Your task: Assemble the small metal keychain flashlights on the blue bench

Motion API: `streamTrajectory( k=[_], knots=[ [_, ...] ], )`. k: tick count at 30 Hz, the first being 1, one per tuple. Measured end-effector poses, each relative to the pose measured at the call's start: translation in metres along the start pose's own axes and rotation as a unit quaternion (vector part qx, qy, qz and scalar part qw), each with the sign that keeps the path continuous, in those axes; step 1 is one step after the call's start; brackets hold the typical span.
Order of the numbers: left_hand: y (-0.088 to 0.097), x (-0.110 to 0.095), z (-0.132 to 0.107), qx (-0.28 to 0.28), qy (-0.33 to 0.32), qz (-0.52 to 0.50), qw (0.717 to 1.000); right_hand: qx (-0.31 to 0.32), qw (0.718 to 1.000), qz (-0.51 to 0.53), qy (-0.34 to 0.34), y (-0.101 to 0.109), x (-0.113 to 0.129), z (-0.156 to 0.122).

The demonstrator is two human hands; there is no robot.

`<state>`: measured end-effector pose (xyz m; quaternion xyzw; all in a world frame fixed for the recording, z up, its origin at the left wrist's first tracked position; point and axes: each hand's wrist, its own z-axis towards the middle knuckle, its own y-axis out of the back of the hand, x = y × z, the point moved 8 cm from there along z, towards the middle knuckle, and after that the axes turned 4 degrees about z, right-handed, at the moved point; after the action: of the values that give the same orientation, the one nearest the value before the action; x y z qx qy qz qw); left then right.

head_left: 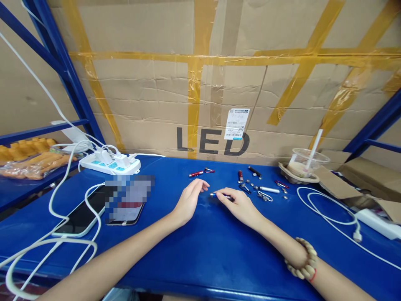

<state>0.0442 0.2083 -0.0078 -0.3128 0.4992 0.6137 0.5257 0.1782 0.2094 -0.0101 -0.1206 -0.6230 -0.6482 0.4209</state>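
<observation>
My right hand (239, 205) is closed around a small dark tube, a mini flashlight (213, 195) by its look; its shiny bluish end pokes out to the left. Just left of it, my left hand (188, 201) rests near the tabletop, fingers loosely curved and apart, holding nothing visible. Beyond the left hand lies a red mini flashlight (196, 174) with a small red carabiner (209, 171). Past my right hand are a red tube (240, 176), a black tube (255, 171), a silver tube (269, 190), a dark carabiner (244, 189) and several button cells (247, 181).
Two phones lie on the left, a black-screened one (84, 213) and a partly blurred one (128, 209), among white cables below a power strip (109, 164). At right stand a plastic cup (308, 163) in a carton holder and a looped cable (326, 213). A cardboard wall (150, 113) closes the back.
</observation>
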Motion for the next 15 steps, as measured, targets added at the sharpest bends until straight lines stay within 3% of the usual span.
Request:
streamTrajectory(
  k=[8, 15],
  knots=[
    [0.001, -0.003, -0.001, -0.001, 0.005, 0.013, 1.0, 0.013, 1.0, -0.02, 0.017, -0.002, -0.001, 0.0],
    [-0.001, -0.01, -0.002, 0.016, 0.009, 0.107, 0.994, 0.044, 0.996, -0.034, 0.069, -0.007, 0.007, -0.002]
  ],
)
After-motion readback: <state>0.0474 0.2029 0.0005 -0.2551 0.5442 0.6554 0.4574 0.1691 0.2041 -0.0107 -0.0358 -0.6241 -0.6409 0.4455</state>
